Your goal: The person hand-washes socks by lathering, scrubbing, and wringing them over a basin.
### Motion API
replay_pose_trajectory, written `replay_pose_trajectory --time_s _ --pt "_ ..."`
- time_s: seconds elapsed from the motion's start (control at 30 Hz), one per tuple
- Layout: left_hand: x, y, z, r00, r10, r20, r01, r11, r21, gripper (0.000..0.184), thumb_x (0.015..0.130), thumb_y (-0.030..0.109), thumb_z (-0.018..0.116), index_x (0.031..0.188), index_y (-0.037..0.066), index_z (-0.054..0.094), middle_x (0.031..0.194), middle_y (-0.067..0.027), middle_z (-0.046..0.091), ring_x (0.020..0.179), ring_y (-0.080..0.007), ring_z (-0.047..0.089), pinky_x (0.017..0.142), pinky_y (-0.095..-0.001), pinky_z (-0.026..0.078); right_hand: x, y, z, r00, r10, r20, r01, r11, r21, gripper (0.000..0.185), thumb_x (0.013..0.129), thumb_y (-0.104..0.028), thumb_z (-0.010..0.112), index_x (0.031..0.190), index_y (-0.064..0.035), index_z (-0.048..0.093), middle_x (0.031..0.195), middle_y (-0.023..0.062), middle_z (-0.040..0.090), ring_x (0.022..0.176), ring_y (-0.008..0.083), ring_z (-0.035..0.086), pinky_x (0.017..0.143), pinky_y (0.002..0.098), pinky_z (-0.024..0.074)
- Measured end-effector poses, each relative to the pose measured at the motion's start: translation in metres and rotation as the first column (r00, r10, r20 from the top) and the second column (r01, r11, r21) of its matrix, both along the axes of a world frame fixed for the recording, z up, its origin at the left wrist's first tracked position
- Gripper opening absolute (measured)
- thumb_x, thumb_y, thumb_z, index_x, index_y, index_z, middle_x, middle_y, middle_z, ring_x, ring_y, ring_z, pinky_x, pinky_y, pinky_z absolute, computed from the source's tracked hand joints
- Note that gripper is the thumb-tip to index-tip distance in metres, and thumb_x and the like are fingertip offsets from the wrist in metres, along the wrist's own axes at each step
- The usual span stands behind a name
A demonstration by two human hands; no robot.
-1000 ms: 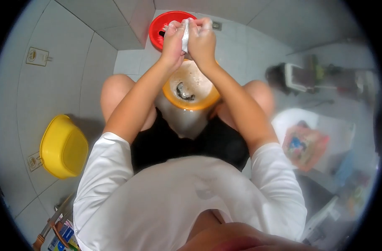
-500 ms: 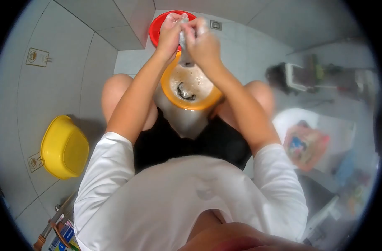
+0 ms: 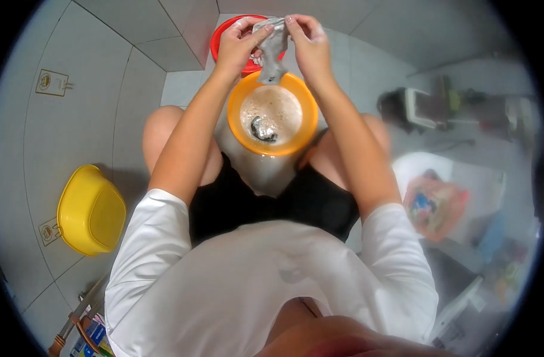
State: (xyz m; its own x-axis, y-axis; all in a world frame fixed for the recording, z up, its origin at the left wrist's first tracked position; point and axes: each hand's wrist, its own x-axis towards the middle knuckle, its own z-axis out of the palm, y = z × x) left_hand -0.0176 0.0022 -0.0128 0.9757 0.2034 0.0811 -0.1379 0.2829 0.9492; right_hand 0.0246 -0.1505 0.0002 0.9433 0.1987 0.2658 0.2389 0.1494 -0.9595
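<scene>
A wet grey sock (image 3: 274,46) hangs between my two hands, its toe end dangling just over the far rim of the orange basin (image 3: 308,131). My left hand (image 3: 238,46) pinches the sock's upper left edge between thumb and fingers. At the upper right edge, my right hand (image 3: 311,49) has it pinched too. Murky, foamy water fills the orange basin, and a dark piece of cloth (image 3: 262,130) partly shows at its near left side. Behind the left hand is a red basin (image 3: 217,43), with something whitish in it, mostly hidden.
A yellow basin (image 3: 92,209) hangs on the tiled wall at left. A floor drain cover is hidden behind my right hand. To the right lie a pink plastic bag (image 3: 437,205) and blurred items. My knees flank the orange basin.
The sock was bunched between hands held close together; now it is spread out and hanging. My right hand has moved to the right, away from the left.
</scene>
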Motion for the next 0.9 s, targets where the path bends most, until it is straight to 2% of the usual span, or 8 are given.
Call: replay_pose_trajectory --time_s 0.27,0.47,0.53,0.67,0.73,0.8,0.83,0.9 --pt "0.003 0.002 0.003 0.993 -0.058 0.098 0.085 0.952 -0.294 0.032 0.096 0.011 0.068 0.122 0.005 0.052 0.104 -0.0082 0.067 0.081 -0.0161 0.068 0.064 -0.0285 0.059 -0.017 0.023 -0.024 0.841 0.308 -0.445 -0.234 0.948 0.214 0.053 0.107 -0.053 0.037 0.121 -0.0089 0.064 0.105 0.0055 0.068 0.096 0.0126 0.063 0.086 0.0297 0.0485" --pt "0.014 0.034 -0.002 0.979 0.181 0.091 -0.118 0.876 -0.468 0.022 0.097 0.009 0.066 0.116 0.007 0.055 0.109 -0.009 0.068 0.097 -0.0196 0.068 0.073 -0.0285 0.059 -0.01 0.016 -0.025 0.855 0.311 -0.415 -0.279 0.951 0.137 0.045 0.102 -0.048 0.056 0.106 -0.0062 0.071 0.08 0.0022 0.067 0.072 0.0089 0.061 0.065 0.0262 0.0481" --pt "0.013 0.046 -0.003 0.981 0.167 0.098 -0.101 0.872 -0.479 0.016 0.097 0.008 0.065 0.111 0.008 0.056 0.108 -0.0085 0.069 0.099 -0.0189 0.068 0.075 -0.0279 0.059 -0.006 0.009 -0.021 0.942 0.209 -0.264 -0.261 0.948 -0.181 0.03 0.098 -0.033 0.066 0.106 -0.0043 0.071 0.081 0.0024 0.067 0.071 0.008 0.06 0.059 0.0251 0.0475" --pt "0.01 0.042 -0.009 0.991 0.133 0.013 -0.114 0.896 -0.429 0.022 0.095 0.008 0.068 0.114 0.003 0.057 0.107 -0.0111 0.068 0.091 -0.0195 0.069 0.075 -0.0287 0.059 0.019 -0.001 -0.02 0.933 0.135 -0.334 -0.09 0.985 0.147 0.032 0.097 -0.017 0.065 0.124 -0.0002 0.061 0.099 0.0087 0.068 0.08 0.0141 0.067 0.071 0.0269 0.0548" --pt "0.003 0.027 -0.011 0.993 0.108 -0.047 -0.118 0.928 -0.353 0.027 0.094 0.008 0.068 0.116 0.0 0.056 0.107 -0.013 0.067 0.082 -0.0202 0.07 0.074 -0.0297 0.06 0.027 -0.009 -0.014 0.919 0.204 -0.338 -0.116 0.958 0.261 0.033 0.102 -0.013 0.048 0.131 0.001 0.053 0.111 0.0125 0.067 0.093 0.0201 0.068 0.082 0.0344 0.0567" --pt "-0.005 0.01 -0.018 0.943 -0.186 -0.276 0.132 0.97 -0.203 0.024 0.093 0.011 0.07 0.11 -0.001 0.059 0.107 -0.0145 0.068 0.085 -0.0208 0.071 0.073 -0.0293 0.06 0.033 -0.014 -0.007 0.782 0.468 -0.412 -0.079 0.73 0.679 0.035 0.104 -0.013 0.034 0.133 0.0008 0.048 0.117 0.0149 0.066 0.107 0.0263 0.064 0.092 0.0435 0.0535" --pt "-0.008 -0.002 -0.021 0.914 -0.244 -0.324 0.194 0.965 -0.177 0.024 0.092 0.014 0.07 0.108 -0.001 0.06 0.105 -0.0142 0.069 0.087 -0.0201 0.071 0.074 -0.0295 0.059 0.023 -0.01 0.009 0.782 0.391 -0.485 0.018 0.764 0.645 0.04 0.102 -0.02 0.026 0.13 -0.0038 0.05 0.093 0.0133 0.067 0.101 0.0298 0.063 0.097 0.0445 0.0501" --pt "-0.014 -0.022 -0.017 0.86 -0.319 -0.399 0.302 0.947 -0.107 0.027 0.091 0.021 0.072 0.106 0.001 0.06 0.103 -0.0124 0.073 0.092 -0.0181 0.072 0.073 -0.0291 0.059 0.026 -0.017 0.0 0.747 0.434 -0.504 0.057 0.713 0.699 0.036 0.099 -0.02 0.028 0.124 -0.0063 0.05 0.084 0.0108 0.061 0.091 0.028 0.061 0.092 0.042 0.0502"
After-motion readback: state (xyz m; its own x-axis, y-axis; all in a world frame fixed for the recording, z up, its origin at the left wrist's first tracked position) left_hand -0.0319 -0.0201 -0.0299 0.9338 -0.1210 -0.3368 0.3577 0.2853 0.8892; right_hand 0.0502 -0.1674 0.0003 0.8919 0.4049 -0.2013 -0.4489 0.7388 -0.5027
